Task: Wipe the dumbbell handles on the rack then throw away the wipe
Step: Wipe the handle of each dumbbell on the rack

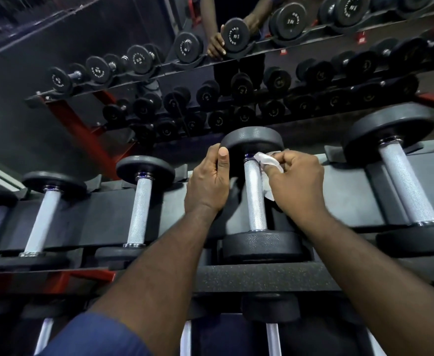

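The right hand [297,183] is pinching a crumpled white wipe [266,161] between curled fingers and thumb. It is pressing the wipe against the right side of a knurled handle [255,199], near its far end and just under the far head [252,140]. The left hand [207,181] is gripping that head's left edge, fingers wrapping behind the rim and thumb lying upright along it, apparently steadying the dumbbell in its cradle on the top shelf of the rack [102,217].

The wipe is looking thin, soft and limp (a loose flap is hanging below the fingers), so it is likely catching on the rough knurling. Bunching it into a pad and wrapping it round the bar would probably be giving better contact than a fingertip pinch. The dumbbell itself is looking heavy and rigid, unlikely to be shifting much, and the rubbery head is offering a sound place for bracing.

The left neighbour handle [141,209] and the right neighbour handle [407,186] are sitting in their own cradles, and I cannot tell whether they are already clean. A mirror [56,47] behind is doubling the rows, and no bin is showing anywhere in view
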The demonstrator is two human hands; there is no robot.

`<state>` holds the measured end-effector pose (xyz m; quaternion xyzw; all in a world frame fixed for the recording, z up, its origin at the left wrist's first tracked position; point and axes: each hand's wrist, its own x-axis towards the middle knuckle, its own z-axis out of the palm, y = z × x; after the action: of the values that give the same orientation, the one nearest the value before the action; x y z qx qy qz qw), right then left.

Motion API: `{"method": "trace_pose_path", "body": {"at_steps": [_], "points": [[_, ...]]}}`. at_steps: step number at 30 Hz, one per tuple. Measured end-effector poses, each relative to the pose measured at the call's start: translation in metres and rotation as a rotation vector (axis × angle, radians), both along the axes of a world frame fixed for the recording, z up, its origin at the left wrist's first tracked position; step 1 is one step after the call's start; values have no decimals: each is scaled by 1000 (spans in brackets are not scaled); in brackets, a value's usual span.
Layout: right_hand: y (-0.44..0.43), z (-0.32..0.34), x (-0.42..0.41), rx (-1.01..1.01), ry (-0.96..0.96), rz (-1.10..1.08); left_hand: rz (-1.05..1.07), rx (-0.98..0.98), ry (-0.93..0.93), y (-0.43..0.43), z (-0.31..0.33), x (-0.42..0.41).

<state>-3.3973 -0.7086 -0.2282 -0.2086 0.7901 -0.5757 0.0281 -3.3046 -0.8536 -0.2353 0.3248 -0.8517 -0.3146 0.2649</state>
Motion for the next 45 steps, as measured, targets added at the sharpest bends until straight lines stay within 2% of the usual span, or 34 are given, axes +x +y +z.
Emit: {"method": "trace_pose_path", "body": {"at_steps": [2,6,8,18,20,21,23,26,27,30,32,39,41,43,45], "points": [[-4,-4,0,-71,-199,26,-1,6,8,0,1,1],[-14,9,9,-436,-1096,226,-6,9,0,0,0,0],[-13,16,10,-509,-1328,330,-6,7,4,1,0,0],[-6,13,-1,-528,-1371,417,-3,7,15,-1,-2,-1],[-6,14,-3,-509,-1297,407,-7,8,18,-2,-1,-1],[-3,12,-5,-483,-1188,348,-9,9,11,-2,-2,-1],[4,5,-8,-401,-843,226,-10,9,1,-3,-2,0],[12,2,3,-66,-188,162,-6,5,-11,-2,-2,0],[13,3,7,-11,-16,130,-4,4,-8,-2,-2,0],[9,15,13,-47,395,126,3,-9,-21,-3,-2,0],[0,17,12,63,591,210,6,-9,-24,-2,-3,0],[-30,38,26,867,883,418,9,54,57,-5,-1,1],[-32,46,33,982,895,409,6,69,77,-5,0,1],[-25,51,42,1016,820,434,4,62,80,-5,0,2],[-7,58,50,970,587,530,0,62,77,-5,-2,2]]}}
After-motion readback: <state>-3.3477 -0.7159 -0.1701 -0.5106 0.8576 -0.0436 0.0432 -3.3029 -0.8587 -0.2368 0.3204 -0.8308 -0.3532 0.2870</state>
